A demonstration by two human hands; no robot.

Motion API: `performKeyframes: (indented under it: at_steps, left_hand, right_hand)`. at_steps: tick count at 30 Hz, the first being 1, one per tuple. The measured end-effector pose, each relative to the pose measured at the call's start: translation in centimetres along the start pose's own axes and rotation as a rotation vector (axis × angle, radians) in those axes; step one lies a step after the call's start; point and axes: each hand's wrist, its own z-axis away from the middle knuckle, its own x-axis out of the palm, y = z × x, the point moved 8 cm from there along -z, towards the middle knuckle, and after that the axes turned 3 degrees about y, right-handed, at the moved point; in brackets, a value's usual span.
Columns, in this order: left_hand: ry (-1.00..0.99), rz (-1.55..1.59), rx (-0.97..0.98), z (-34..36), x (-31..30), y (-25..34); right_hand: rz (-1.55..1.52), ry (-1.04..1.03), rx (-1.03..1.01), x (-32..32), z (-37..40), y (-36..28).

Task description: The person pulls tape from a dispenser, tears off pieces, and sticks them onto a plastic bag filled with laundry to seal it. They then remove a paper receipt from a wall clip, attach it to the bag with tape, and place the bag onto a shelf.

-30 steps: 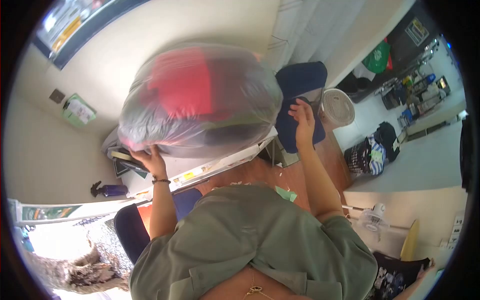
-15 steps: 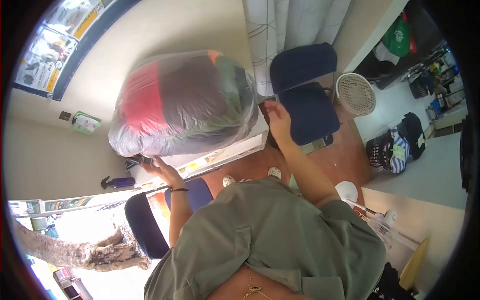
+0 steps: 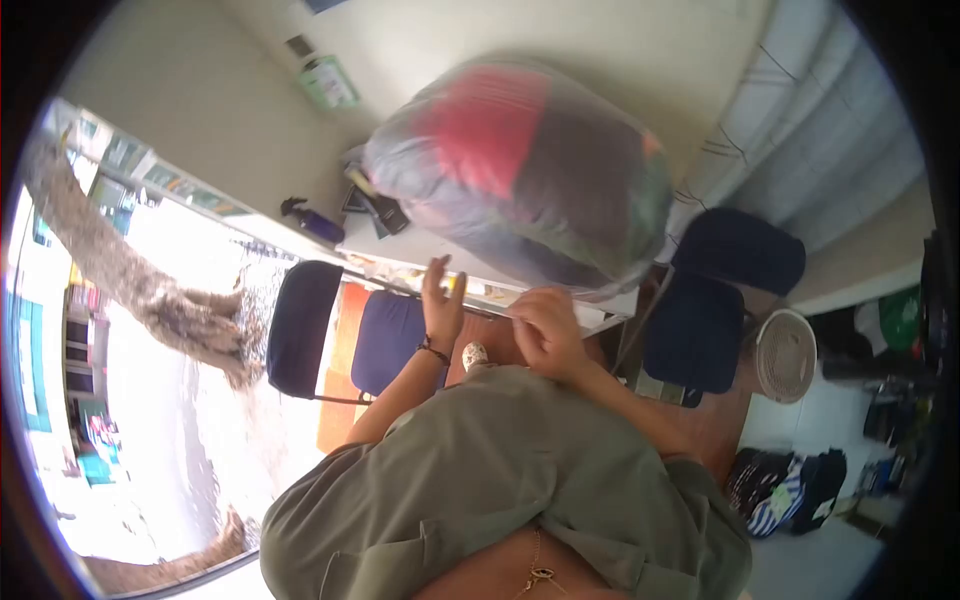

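Observation:
A big clear plastic bag (image 3: 520, 170) stuffed with folded fabric in red, grey and green rests on a white counter (image 3: 440, 255) against the wall. In front of that counter my left hand (image 3: 443, 308) is raised, fingers stretched apart, holding nothing. My right hand (image 3: 548, 328) hovers just below the bag's lower edge, its fingers curled in and nothing visible in them. A dark phone-like object (image 3: 385, 213) lies on the counter at the bag's left end, beside a purple spray bottle (image 3: 315, 222).
A dark blue folding chair (image 3: 390, 340) stands left by the bright window; another blue chair (image 3: 695, 330) is at the right. Beyond it are a round beige bin (image 3: 785, 355) and a basket of clothes (image 3: 780, 490). A grey curtain (image 3: 810, 130) hangs at the upper right.
The view has turned toward the window, shifting the bag rightward in the picture. Both hands have come closer together before my body; the left has left the bag's lower left corner, and the right's fingers have curled.

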Motion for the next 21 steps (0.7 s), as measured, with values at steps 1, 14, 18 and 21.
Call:
performKeyframes:
  at_steps: [1, 14, 18, 21]
  left_hand:
    - [-0.065, 0.013, -0.074, 0.3, -0.3, -1.1]
    - [-0.220, -0.247, -0.238, 2.4, -20.3, -8.8]
    - [-0.085, -0.164, -0.308, 3.9, -24.5, -11.8]
    - [-0.094, -0.127, -0.361, 4.1, -25.7, -12.9]
  right_hand:
    - [-0.040, -0.161, 0.109, 3.1, -0.3, 0.7]
    - [0.173, -0.101, 0.516, 35.9, -6.6, 17.3]
    - [0.174, -0.068, 0.714, 37.9, -7.8, 19.8]
    - [0.214, -0.093, 0.687, 40.1, -7.3, 18.0]
